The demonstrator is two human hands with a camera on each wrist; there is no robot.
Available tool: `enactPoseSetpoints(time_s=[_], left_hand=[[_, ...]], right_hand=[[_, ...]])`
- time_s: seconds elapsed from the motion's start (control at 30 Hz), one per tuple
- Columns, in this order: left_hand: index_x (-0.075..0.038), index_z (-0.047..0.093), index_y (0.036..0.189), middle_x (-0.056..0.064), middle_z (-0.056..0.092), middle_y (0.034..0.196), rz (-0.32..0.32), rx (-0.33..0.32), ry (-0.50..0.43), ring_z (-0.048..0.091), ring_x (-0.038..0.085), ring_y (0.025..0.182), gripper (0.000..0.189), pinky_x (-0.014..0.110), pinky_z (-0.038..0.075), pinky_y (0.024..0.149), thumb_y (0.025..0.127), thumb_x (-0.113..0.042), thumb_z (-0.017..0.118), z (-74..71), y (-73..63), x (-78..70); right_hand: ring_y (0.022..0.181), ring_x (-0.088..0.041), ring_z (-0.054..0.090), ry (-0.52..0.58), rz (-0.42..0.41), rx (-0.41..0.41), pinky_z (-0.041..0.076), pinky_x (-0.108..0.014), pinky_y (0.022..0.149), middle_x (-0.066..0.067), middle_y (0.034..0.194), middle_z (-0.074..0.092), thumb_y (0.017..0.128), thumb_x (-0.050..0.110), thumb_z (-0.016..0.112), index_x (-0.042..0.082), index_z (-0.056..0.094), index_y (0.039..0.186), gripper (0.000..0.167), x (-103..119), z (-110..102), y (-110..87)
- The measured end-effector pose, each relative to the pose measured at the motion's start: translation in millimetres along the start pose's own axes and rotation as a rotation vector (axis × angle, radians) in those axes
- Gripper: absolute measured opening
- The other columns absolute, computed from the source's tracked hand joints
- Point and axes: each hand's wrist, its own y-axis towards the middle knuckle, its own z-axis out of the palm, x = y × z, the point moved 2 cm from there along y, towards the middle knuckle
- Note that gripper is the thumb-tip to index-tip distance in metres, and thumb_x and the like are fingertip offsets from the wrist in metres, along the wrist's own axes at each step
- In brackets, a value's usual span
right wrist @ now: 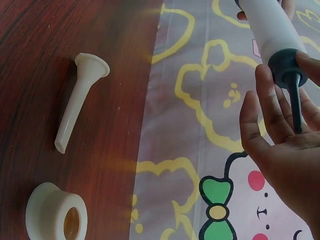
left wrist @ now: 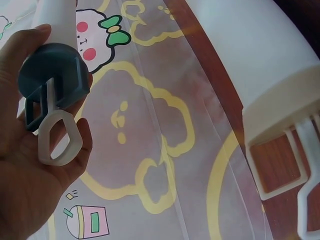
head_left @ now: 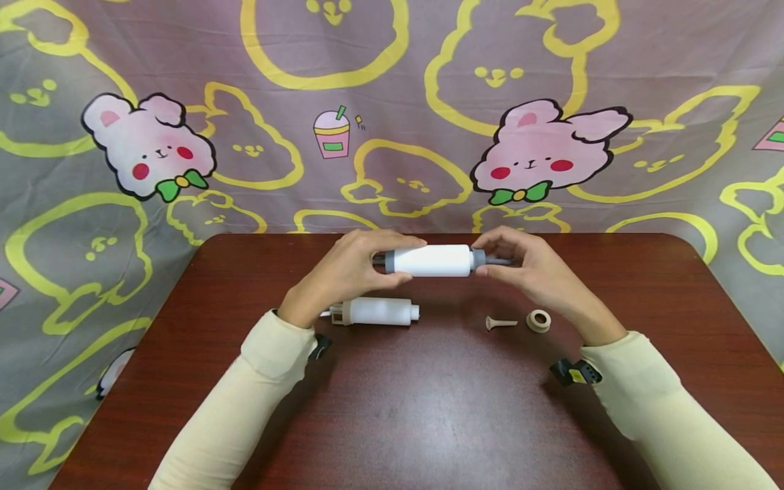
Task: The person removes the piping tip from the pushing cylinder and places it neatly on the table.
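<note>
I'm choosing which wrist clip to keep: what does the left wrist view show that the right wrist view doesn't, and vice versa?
Left wrist only: the pale loop handle and the beige-collared tube. Right wrist only: the right hand, the dark nozzle, the loose beige nozzle and the beige ring. Both: the held white tube, the left hand (only partly in the right wrist view), the patterned cloth and the table.

The held tube [head_left: 431, 261] is white, its caps [head_left: 478, 256] grey, the table [head_left: 429, 381] reddish-brown, the backdrop [head_left: 404, 116] rabbit-patterned.
</note>
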Motion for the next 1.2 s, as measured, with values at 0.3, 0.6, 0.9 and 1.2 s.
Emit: enactPoseSetpoints(time_s=[0.3,0.6,0.9,1.2], left_hand=[[-0.024,0.073,0.134,-0.004,0.076,0.126,-0.014,-0.002,0.001,0.07,0.014,0.109,0.05,0.037,0.054,0.088,0.086,-0.023,0.088,-1.2,-0.3,-1.3],[-0.025,0.073,0.134,-0.004,0.076,0.125,-0.028,0.005,-0.014,0.069,0.013,0.11,0.05,0.037,0.054,0.089,0.086,-0.023,0.088,-1.6,-1.1,-0.3],[-0.025,0.073,0.134,-0.004,0.075,0.127,-0.058,0.016,-0.022,0.069,0.014,0.111,0.05,0.038,0.056,0.092,0.086,-0.023,0.088,-2.0,-1.8,1.6],[-0.026,0.072,0.136,-0.004,0.075,0.129,-0.104,0.032,-0.008,0.068,0.014,0.11,0.051,0.038,0.055,0.092,0.087,-0.025,0.087,-3.2,-2.5,3.6]], right_hand=[[0.1,-0.014,0.071,0.016,-0.024,-0.014,0.057,-0.022,0.083,-0.009,0.118,0.069,0.093,0.006,0.079,0.008,0.066,0.125,0.035,-1.4,1.0,-0.6],[0.096,-0.018,0.071,0.023,-0.051,-0.028,0.057,-0.023,0.082,-0.004,0.113,0.068,0.098,0.012,0.073,0.009,0.067,0.122,0.025,-2.7,0.1,-0.1],[0.11,-0.015,0.068,0.013,0.01,-0.012,0.057,-0.02,0.088,-0.006,0.123,0.066,0.095,0.01,0.077,0.01,0.067,0.127,0.034,0.5,0.8,-1.3],[0.109,-0.012,0.068,0.041,-0.023,-0.026,0.057,-0.018,0.089,-0.007,0.121,0.065,0.095,0.007,0.076,0.006,0.066,0.128,0.034,-3.1,-0.6,-1.3]])
